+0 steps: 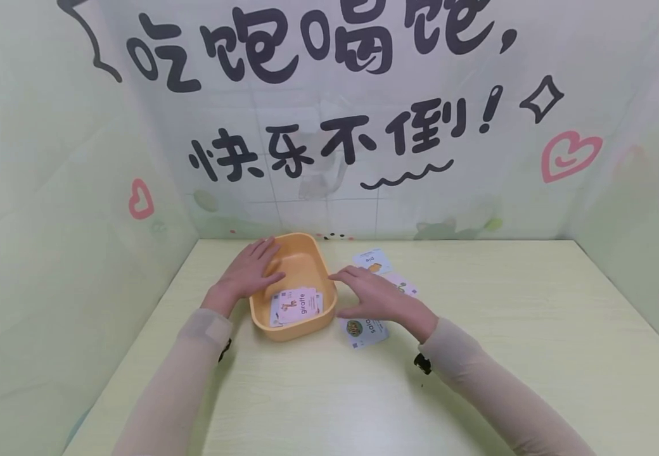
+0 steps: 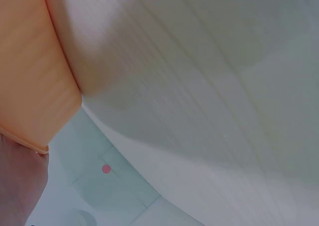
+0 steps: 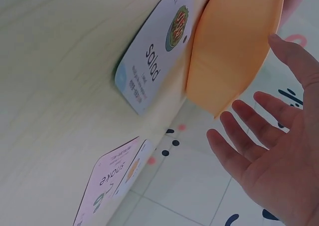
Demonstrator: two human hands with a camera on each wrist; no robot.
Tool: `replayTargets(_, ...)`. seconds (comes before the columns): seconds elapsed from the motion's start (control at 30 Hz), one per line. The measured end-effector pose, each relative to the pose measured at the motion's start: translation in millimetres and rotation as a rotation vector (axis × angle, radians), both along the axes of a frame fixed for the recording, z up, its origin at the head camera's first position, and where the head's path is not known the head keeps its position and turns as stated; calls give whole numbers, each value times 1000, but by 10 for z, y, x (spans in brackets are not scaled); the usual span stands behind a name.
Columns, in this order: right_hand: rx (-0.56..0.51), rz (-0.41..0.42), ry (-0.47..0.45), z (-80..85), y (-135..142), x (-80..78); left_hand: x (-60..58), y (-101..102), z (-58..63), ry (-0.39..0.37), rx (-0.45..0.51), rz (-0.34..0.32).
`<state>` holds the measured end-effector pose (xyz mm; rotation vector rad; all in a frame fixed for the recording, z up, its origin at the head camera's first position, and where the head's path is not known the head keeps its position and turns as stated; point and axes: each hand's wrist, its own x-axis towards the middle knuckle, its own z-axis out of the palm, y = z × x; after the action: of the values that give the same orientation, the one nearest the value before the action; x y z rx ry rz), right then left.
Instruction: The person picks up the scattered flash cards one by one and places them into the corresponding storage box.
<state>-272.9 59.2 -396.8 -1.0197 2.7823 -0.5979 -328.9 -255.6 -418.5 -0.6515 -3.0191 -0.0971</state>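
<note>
An orange bin (image 1: 303, 266) stands on the table with a small pile of picture cards inside, a giraffe card (image 1: 300, 305) on top. My left hand (image 1: 249, 269) lies over the bin's left rim, fingers extended toward its far corner and thumb over the inside. At the right wall, my right hand (image 1: 372, 294) hovers with fingers spread and nothing held. In the right wrist view its thumb tip (image 3: 275, 40) is right at the rim. Below that hand lies a salad card (image 3: 152, 56), partly covered by it in the head view.
A pie card (image 1: 372, 258) and a snake card (image 3: 107, 178) lie on the table (image 1: 506, 304) to the right of the bin, overlapping each other. Behind the table's far edge hangs a printed backdrop (image 1: 335, 209), with similar sheets at both sides.
</note>
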Motion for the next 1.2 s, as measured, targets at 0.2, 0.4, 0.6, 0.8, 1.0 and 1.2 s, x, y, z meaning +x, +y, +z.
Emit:
replayTargets(0.2, 13, -23, -33, -33, 99, 2, 18, 14, 19, -3, 1, 2)
replayTargets(0.4, 30, -4, -56, -76, 194, 9, 21, 5, 16, -10, 2, 7)
replayTargets(0.6, 49, 34, -103, -118, 284, 12, 11, -1, -1, -7, -1, 3)
replayTargets(0.8, 55, 54, -152, -146, 343, 29, -10, -5, -7, -10, 0, 6)
replayTargets(1.0, 71, 78, -166, -197, 370, 37, -12, 0, -1, -15, 2, 9)
replayTargets(1.2, 119, 81, -180, -228, 370, 54, -8, 2, 1, -16, 0, 10)
